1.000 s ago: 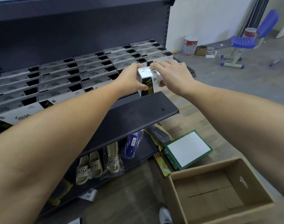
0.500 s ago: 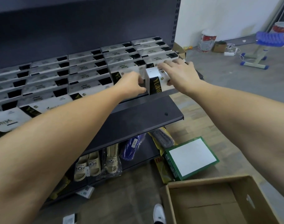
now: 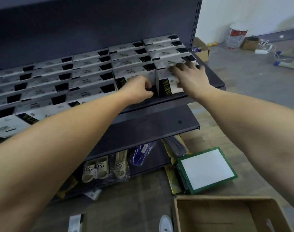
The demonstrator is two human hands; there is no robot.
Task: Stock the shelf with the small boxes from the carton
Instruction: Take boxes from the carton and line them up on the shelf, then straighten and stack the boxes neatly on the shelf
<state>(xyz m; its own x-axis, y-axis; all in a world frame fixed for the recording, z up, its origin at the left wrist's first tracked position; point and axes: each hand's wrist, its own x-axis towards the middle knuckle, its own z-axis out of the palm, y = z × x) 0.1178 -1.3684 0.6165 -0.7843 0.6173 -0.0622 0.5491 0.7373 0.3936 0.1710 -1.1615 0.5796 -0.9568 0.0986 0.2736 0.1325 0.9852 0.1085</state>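
Observation:
A white and black small box [image 3: 166, 84] with gold lettering stands at the front right of the dark shelf [image 3: 210, 76]. My right hand [image 3: 190, 77] lies over its top and right side, fingers spread and thumb against its front. My left hand [image 3: 139, 90] is curled just to the box's left, at the gap beside the neighbouring box; whether it grips anything is unclear. Rows of matching boxes [image 3: 86, 72] cover the shelf. The brown carton [image 3: 179, 215] sits on the floor at lower right, and the part of its inside that shows holds nothing.
A bare lower shelf [image 3: 159, 128] juts out below. Under it lie bagged sandals [image 3: 101, 168] and slippers. A green-edged white box [image 3: 208, 169] lies on the floor. A paint bucket [image 3: 236, 37], a small cardboard box [image 3: 250, 42] and cables stand by the far wall.
The box went from held in the air to standing on the shelf's front right. My right hand slid over its top; my left hand dropped to its left side. The view shifted left and down.

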